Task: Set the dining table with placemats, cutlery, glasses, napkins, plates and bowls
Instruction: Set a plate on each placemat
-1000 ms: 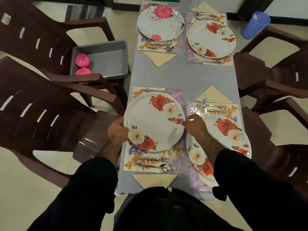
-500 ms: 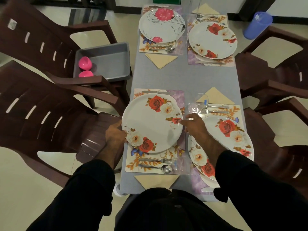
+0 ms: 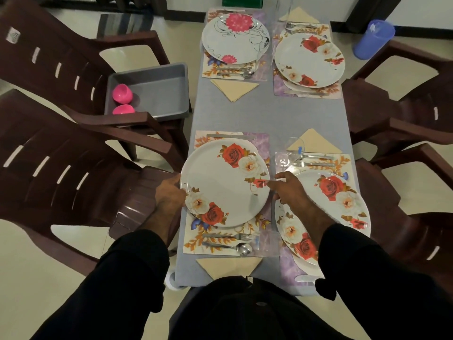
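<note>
A white plate with red roses (image 3: 220, 185) lies on the near-left floral placemat (image 3: 193, 244). My left hand (image 3: 170, 192) grips its left rim and my right hand (image 3: 288, 190) holds its right rim with thumb and fingers. A fork and spoon (image 3: 228, 241) lie on that mat below the plate, a knife (image 3: 230, 136) above it, a folded tan napkin (image 3: 229, 266) at the table's near edge. A second rose plate (image 3: 343, 204) sits on the near-right mat, with a glass (image 3: 291, 153) lying beside cutlery (image 3: 316, 161).
Two more set places lie at the far end: a pink-flower plate (image 3: 235, 40) and a rose plate (image 3: 310, 61). A grey tub (image 3: 157, 94) with two pink bowls (image 3: 122, 93) sits on a brown chair (image 3: 61, 77) at left. More chairs flank the grey table (image 3: 269, 116). A blue jug (image 3: 372, 39) stands far right.
The plate has shifted slightly left on its mat with both hands still on its rim. The view has tilted a little.
</note>
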